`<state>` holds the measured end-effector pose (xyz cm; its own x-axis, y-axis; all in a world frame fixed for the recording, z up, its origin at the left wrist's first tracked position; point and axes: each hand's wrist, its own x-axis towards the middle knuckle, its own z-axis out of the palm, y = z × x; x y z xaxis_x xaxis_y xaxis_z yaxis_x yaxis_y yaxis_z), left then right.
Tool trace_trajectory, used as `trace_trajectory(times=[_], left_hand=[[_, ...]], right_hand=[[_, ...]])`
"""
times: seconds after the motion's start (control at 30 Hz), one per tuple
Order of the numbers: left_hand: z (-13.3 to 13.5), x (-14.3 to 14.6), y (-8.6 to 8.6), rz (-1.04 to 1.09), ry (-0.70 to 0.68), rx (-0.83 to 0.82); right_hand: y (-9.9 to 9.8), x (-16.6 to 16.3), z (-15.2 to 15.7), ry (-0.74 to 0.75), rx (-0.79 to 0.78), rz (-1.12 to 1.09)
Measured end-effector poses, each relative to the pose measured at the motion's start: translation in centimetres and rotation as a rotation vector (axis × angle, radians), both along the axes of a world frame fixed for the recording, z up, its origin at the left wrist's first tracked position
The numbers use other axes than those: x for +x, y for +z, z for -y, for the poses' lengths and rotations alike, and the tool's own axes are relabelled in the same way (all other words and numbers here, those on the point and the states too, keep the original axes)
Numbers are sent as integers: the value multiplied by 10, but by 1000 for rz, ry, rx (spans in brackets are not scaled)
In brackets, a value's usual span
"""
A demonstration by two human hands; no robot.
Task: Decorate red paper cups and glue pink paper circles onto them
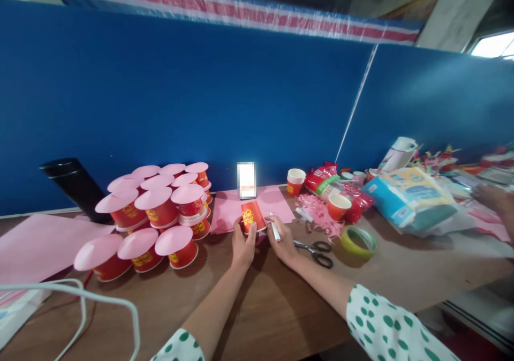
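A red paper cup [252, 215] with gold lettering is held upside down in my left hand [243, 243], the fingers wrapped round its lower side. My right hand [283, 242] is closed on a white pen-like tube [275, 231], beside the cup's rim; its exact kind is not clear. Pink paper sheets [225, 211] lie under and behind the cup. Scissors [315, 251] with dark handles rest just right of my right hand, and a roll of green-yellow tape [358, 241] is beyond them.
At left stand several stacked red cups with pink paper discs [155, 197], near a black bottle [74, 187]. To the right are pink scraps [319, 211], a cup [339, 207], stacked cups [295, 181] and a blue package [401, 197]. Another person's hand [496, 200] shows far right.
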<state>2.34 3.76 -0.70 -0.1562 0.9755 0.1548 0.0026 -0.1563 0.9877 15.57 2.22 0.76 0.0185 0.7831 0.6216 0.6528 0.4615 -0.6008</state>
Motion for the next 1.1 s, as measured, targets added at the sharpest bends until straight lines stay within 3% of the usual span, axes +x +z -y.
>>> trace_trajectory(times=[0.53,0.73,1.1], left_hand=[[-1,2,-3,-34,85,28],[5,4,5,21,39,5],[3,-2,-1,196,-50,-11]], right_hand=[[-5,5,-1,43,9,-83],[-3,5,-1,32,4,-76],[-3,7,1,81,-36,-112]])
